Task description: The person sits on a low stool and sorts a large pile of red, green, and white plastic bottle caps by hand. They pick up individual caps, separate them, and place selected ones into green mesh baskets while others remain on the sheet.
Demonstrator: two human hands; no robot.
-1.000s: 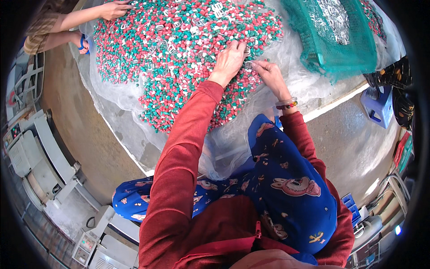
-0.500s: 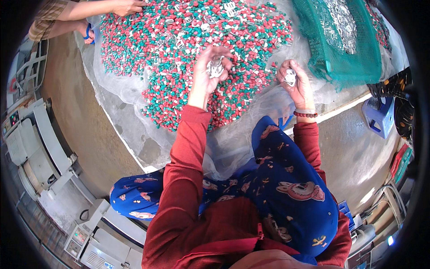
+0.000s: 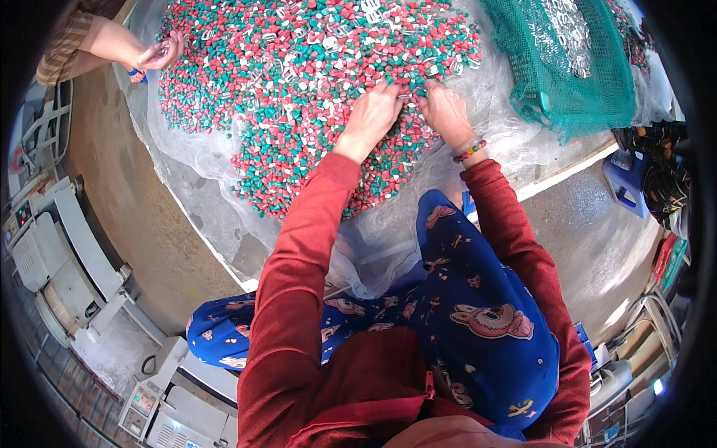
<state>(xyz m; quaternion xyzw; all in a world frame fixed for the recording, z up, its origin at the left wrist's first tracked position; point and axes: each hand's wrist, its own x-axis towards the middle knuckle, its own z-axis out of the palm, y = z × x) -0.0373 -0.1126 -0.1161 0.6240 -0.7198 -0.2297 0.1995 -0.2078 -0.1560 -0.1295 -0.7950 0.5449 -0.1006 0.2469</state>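
Note:
A broad heap of small red, green and white stones (image 3: 299,142) lies on a translucent mesh sheet, with flat silver metal buckles (image 3: 290,73) scattered through it. My left hand (image 3: 371,116) is palm down over the heap, its fingers curled in. Close to its right, my right hand (image 3: 448,112) bends its fingertips down among the stones at the heap's edge. A thin silvery bit shows by the left fingertips; what either palm holds is hidden.
At the upper right, a green mesh basket (image 3: 575,104) holds many silver buckles (image 3: 569,33). Another person's hand (image 3: 163,51) is at the heap's upper left. A blue plastic stool (image 3: 627,183) stands at the right; grey machines (image 3: 67,261) line the left side.
Both hands have turned palm down and come together over the heap, the right moving left; the silver buckles seen in them are now hidden. The other person's hand has drawn left and down.

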